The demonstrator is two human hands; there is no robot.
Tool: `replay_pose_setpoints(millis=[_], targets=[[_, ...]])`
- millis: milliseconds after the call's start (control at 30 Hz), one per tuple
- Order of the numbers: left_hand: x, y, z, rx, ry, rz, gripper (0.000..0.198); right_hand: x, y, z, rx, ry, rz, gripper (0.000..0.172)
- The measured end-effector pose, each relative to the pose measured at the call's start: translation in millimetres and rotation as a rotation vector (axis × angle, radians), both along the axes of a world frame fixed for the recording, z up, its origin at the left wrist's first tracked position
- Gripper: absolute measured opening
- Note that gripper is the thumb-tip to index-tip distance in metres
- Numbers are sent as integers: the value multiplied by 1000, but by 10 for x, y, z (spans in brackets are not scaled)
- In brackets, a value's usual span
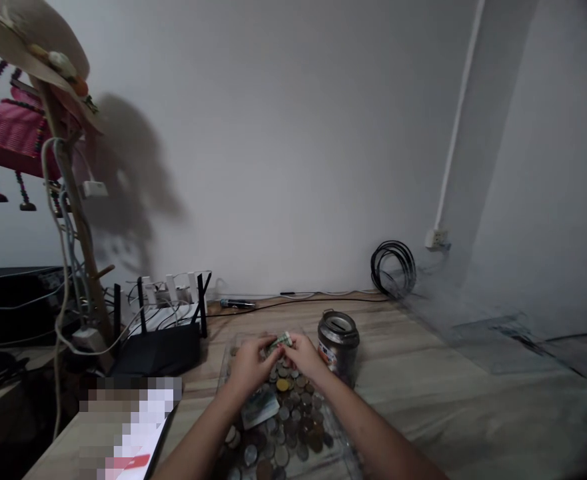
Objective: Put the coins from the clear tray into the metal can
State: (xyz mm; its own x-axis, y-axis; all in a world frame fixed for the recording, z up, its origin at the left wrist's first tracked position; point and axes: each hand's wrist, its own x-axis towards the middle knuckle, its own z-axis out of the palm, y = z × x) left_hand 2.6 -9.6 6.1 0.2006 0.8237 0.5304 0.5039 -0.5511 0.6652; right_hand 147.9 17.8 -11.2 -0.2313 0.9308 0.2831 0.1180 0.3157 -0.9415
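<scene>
Between my two hands is a small greenish banknote [284, 339], partly folded or curled. My left hand [252, 361] pinches one side of it, and my right hand [302, 352] grips the other end with closed fingers. Beneath them many loose coins [293, 423] lie spread in a clear shallow tray [222, 365], silver and brown with one bright yellow. A second, bluish-green banknote [260, 408] rests on the coins near my left wrist. Just right of my right hand stands a dark can-shaped coin bank [339, 343] with a slot in its lid.
A black router [160, 350] with upright antennas stands at left, near white cables. A lit screen [143, 427], partly blurred out, lies front left. Coiled black cable [394, 269] leans on the wall; clear plastic sheeting [498, 340] covers the right side of the wooden table [423, 400].
</scene>
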Motion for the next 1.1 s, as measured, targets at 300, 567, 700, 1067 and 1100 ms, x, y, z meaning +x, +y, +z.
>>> replay_pose_setpoints(millis=[300, 567, 700, 1067, 1100], targets=[[5, 122, -81, -339, -148, -158, 41, 42, -107, 76, 262, -157, -348, 27], [2, 51, -25, -787, -433, -334, 51, 85, -28, 67, 164, 2, -60, 14], [-26, 80, -30, -854, -593, -373, 37, 106, -34, 59, 224, 4, -30, 14], [22, 81, -47, -612, -443, -230, 44, 126, 2, 126, 34, 40, -119, 27], [20, 95, -61, -583, -442, -224, 43, 134, 3, 138, 35, 44, -124, 27]])
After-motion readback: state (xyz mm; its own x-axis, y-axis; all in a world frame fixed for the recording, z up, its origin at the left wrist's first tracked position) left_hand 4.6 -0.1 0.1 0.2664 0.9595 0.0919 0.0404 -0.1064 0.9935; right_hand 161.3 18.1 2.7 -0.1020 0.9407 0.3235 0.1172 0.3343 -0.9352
